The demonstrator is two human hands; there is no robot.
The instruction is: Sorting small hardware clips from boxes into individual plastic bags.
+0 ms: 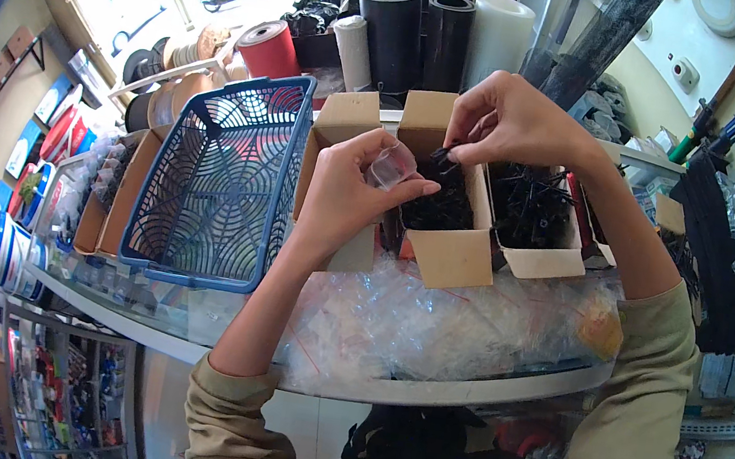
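My left hand (341,184) grips a small clear plastic cup (389,169) between thumb and fingers, its mouth tilted toward the right. Just right of the cup, my right hand (518,124) pinches a few small black plastic pieces (442,158); their exact kind is too small to make out. Both hands are above an open cardboard box (448,260) filled with small black parts (446,208). To its right stands another cardboard box (546,266) holding longer, spiky black parts (535,206). A third box (351,113) on the left is partly hidden by my left hand and forearm.
A blue plastic basket (131,255) stands at left on the glass counter (178,308). Clear plastic bags (439,324) lie in front of the boxes. Behind are black rolls (388,40), a clear roll (498,46) and a red spool (271,49). Black straps (717,250) hang at right.
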